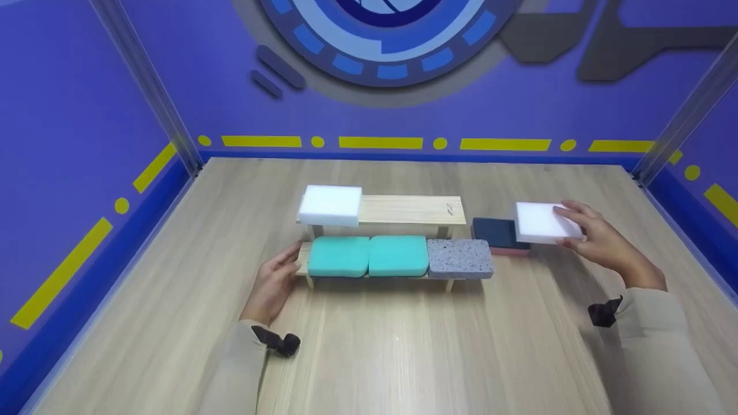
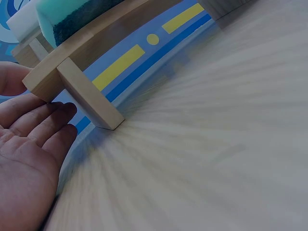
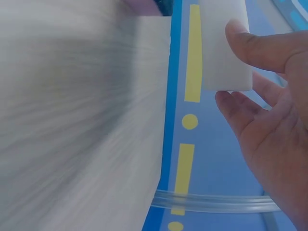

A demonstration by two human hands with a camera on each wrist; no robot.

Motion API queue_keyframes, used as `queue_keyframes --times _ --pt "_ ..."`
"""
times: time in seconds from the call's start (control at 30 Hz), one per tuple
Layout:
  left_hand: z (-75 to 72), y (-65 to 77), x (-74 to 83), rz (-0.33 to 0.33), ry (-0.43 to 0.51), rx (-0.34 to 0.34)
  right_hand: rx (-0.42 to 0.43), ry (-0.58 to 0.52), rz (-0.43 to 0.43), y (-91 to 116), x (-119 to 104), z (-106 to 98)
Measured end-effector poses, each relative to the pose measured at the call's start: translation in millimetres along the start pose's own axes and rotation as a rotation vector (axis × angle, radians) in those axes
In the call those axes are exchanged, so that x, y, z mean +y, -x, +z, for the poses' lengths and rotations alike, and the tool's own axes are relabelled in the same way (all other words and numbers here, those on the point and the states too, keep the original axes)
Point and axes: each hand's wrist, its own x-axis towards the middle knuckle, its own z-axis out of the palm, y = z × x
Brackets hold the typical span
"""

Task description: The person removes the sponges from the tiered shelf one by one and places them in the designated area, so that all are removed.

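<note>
My right hand point(image 1: 599, 239) pinches a white sponge block point(image 1: 539, 223) by its right edge, above the table. In the right wrist view the thumb point(image 3: 260, 50) presses its face and fingertips meet its lower end. At the left end of a two-tier wooden rack point(image 1: 412, 209), my left hand point(image 1: 274, 285) holds the lower board point(image 2: 45, 84), thumb at its end and fingers beneath. Two turquoise sponges point(image 1: 339, 256) and a speckled grey sponge point(image 1: 460, 258) sit in a row on that board. Another white sponge point(image 1: 330, 205) lies at the left of the upper tier.
A dark sponge point(image 1: 499, 233) with a pink underside lies on the wooden table point(image 1: 398, 351) right of the rack, partly overlapped by the held block in the head view. Blue printed walls point(image 1: 369, 124) enclose the table's back and sides, with metal posts point(image 1: 153, 86) at the corners.
</note>
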Motion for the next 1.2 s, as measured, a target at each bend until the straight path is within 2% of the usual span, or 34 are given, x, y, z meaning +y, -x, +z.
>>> queue_keyframes --times 0.27,0.5,1.2 --pt "-0.5 -0.9 0.4 -0.010 -0.030 0.011 0.027 -0.006 -0.029 2.9 10.1 0.3" --pt "0.1 -1.0 -0.1 -0.001 -0.029 0.020 0.001 -0.012 0.021 5.3 14.2 -0.8" --pt "0.4 -1.3 -0.7 -0.009 0.005 0.016 -0.044 -0.033 0.096 12.4 27.0 0.6"
